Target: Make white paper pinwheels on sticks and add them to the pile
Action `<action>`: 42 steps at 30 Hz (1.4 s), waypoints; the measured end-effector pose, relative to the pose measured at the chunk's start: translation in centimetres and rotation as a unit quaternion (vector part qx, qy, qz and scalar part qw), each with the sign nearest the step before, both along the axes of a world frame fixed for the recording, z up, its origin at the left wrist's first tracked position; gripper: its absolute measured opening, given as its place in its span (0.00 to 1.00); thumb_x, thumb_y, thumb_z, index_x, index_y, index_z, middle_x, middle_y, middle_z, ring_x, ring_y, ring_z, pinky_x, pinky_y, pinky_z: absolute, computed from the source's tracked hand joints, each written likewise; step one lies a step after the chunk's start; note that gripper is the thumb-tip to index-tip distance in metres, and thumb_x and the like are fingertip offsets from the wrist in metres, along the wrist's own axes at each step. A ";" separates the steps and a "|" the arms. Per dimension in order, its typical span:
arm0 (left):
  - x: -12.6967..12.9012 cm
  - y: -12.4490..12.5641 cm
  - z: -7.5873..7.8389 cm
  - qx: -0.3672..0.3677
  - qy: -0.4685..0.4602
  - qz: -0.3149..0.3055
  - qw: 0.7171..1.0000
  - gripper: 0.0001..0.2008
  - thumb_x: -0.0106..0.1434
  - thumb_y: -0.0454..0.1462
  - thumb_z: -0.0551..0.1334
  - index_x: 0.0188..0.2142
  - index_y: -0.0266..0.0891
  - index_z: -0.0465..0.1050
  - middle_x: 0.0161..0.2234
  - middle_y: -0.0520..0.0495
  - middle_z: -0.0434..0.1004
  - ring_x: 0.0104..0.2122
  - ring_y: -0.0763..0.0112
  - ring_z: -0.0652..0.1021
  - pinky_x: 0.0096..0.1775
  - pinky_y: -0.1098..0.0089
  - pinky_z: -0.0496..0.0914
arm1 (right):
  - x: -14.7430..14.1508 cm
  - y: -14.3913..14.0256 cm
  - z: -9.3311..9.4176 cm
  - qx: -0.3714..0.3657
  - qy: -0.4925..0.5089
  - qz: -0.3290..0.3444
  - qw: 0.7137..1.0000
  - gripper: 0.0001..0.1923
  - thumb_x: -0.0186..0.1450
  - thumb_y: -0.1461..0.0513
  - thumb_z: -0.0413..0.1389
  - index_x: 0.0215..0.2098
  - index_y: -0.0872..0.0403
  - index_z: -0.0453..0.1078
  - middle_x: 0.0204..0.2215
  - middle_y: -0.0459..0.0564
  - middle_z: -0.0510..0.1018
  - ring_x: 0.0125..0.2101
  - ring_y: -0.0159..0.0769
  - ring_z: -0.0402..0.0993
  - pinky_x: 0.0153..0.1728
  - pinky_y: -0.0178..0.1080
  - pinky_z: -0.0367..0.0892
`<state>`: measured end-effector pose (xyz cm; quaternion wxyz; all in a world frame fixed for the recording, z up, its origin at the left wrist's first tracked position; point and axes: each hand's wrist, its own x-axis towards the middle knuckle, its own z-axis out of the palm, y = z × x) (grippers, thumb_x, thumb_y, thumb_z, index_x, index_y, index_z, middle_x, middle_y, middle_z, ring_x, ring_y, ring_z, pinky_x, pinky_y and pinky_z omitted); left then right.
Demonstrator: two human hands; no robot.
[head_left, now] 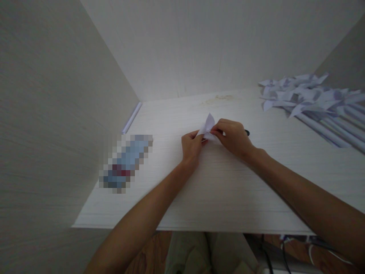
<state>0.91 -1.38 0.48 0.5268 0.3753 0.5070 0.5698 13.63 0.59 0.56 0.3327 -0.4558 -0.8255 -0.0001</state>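
Observation:
A small folded piece of white paper [208,125] sits at the middle of the pale wooden desk [216,190], with one pointed flap standing up. My left hand [191,146] pinches its left edge. My right hand [234,137] pinches its right side from above. Both hands rest on the desk and meet at the paper. A dark pen-like object [246,132] pokes out just behind my right hand; most of it is hidden.
A pile of folded paper pinwheels on rolled paper sticks [313,101] lies at the back right. A blurred-out oblong item [125,163] lies at the left. A thin white strip [131,117] lies along the left wall. Walls enclose the desk on three sides.

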 end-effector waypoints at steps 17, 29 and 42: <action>-0.2 0.0 -0.3 0.014 -0.005 -0.004 1.000 0.05 0.46 0.33 0.60 0.20 0.35 0.74 0.21 0.51 0.71 0.25 0.77 0.70 0.31 0.74 0.67 | -0.2 -0.3 0.2 0.117 -0.129 -0.013 0.985 0.13 0.62 0.65 0.45 0.25 0.57 0.69 0.24 0.51 0.72 0.25 0.34 0.63 0.27 0.37 0.52; -0.6 0.3 -0.5 0.108 0.059 -0.113 0.986 0.13 0.47 0.27 0.55 0.29 0.37 0.76 0.27 0.52 0.75 0.33 0.74 0.73 0.42 0.69 0.65 | 1.1 1.0 -0.6 -0.069 0.183 -0.029 0.980 0.06 0.55 0.62 0.54 0.23 0.56 0.70 0.19 0.46 0.71 0.20 0.29 0.62 0.24 0.34 0.55; -2.2 -0.3 1.1 0.352 0.345 -0.139 0.859 0.18 0.52 0.26 0.53 0.40 0.40 0.72 0.39 0.44 0.72 0.40 0.70 0.70 0.44 0.68 0.64 | 1.4 1.2 -0.3 -0.262 0.434 0.065 0.860 0.07 0.49 0.60 0.58 0.22 0.56 0.69 0.18 0.43 0.70 0.19 0.26 0.61 0.21 0.32 0.56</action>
